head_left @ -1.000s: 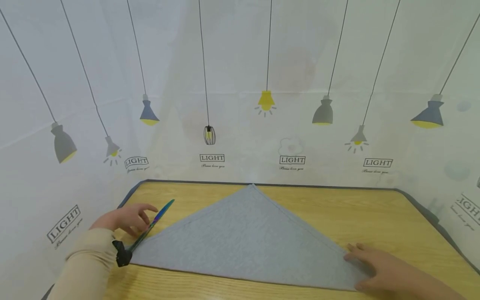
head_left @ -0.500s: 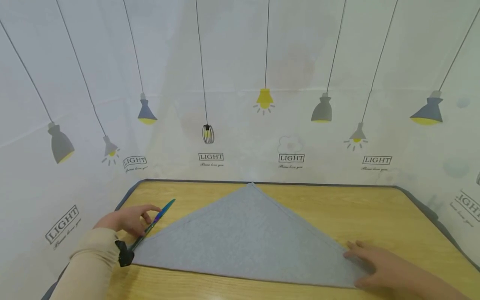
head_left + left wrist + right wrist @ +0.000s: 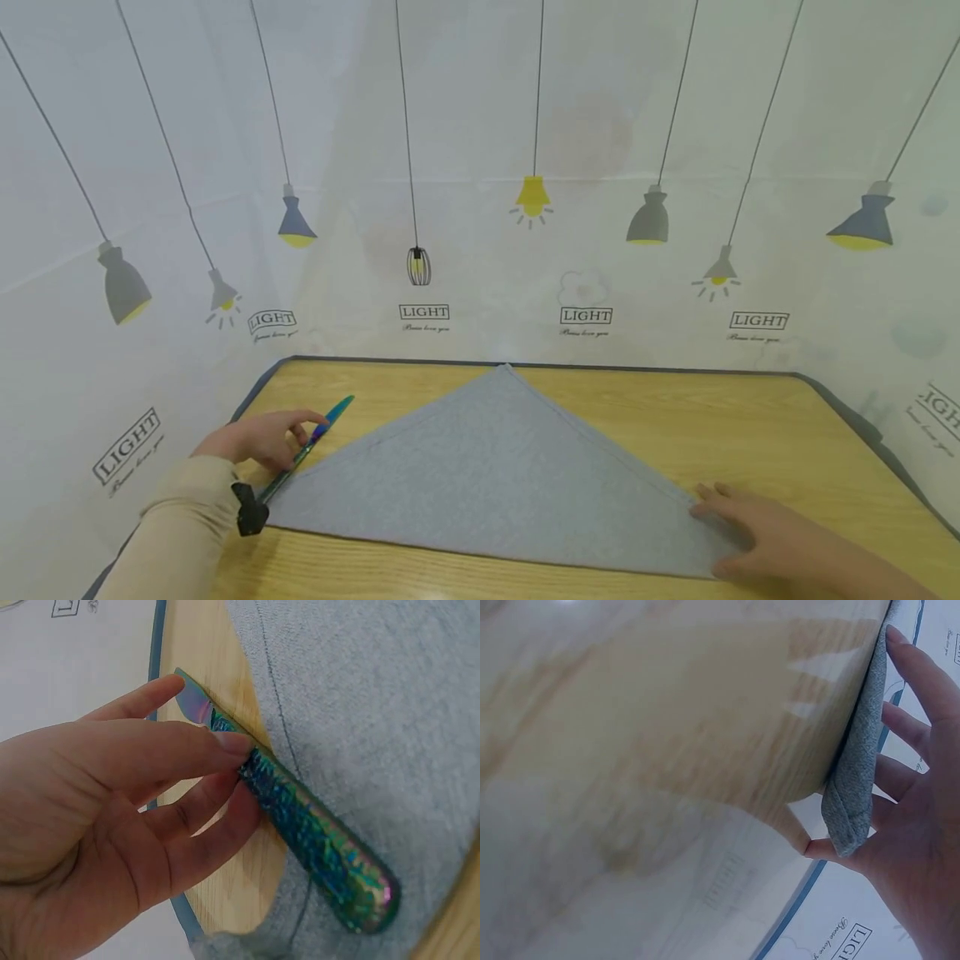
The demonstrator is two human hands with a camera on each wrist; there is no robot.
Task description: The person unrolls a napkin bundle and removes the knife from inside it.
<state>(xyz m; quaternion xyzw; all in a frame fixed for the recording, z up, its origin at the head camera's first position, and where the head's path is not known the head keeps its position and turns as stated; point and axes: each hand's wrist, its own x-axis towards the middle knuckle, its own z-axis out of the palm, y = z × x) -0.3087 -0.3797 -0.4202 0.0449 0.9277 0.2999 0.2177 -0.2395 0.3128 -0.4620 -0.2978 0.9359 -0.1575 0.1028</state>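
A grey cloth [image 3: 495,475], folded into a triangle, lies flat on the wooden table with its peak pointing away from me. At its left corner my left hand [image 3: 266,442] pinches an iridescent table knife [image 3: 315,832] between thumb and fingers. The knife slants over the cloth's left edge, its textured handle toward me and its blade [image 3: 193,701] pointing away; the index finger reaches along to the blade. My right hand [image 3: 757,533] rests at the right corner of the cloth, fingers spread along the far edge and thumb by the near edge, touching the tabletop in the right wrist view.
The wooden tabletop [image 3: 750,433] has a dark blue border. White sheeting [image 3: 480,100] printed with hanging lamps surrounds it at the back and sides. A black wrist camera [image 3: 251,510] sits at my left cuff, close to the cloth's left corner.
My left hand has shifted slightly right and forward along the knife, its index finger now meeting the blade. The right hand and the cloth stay in place.
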